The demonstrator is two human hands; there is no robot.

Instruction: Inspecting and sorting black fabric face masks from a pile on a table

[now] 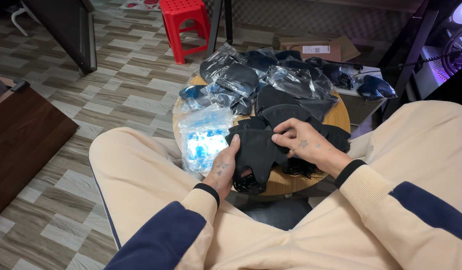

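A red plastic stool (183, 25) is standing on the patterned tile floor (116, 85) beyond the small round wooden table (341, 117). A dark brown wooden cabinet (21, 145) is sitting off to one side. Flat brown cardboard boxes (321, 49) are lying behind the table, and a white slatted appliance (358, 105) is resting just beside its far edge.

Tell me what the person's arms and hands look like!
Both arms wear cream sleeves with navy blue patches and dark ribbed cuffs. The hands are bare. The left hand has small dark tattoos on its back, and the right hand has a little star tattoo.
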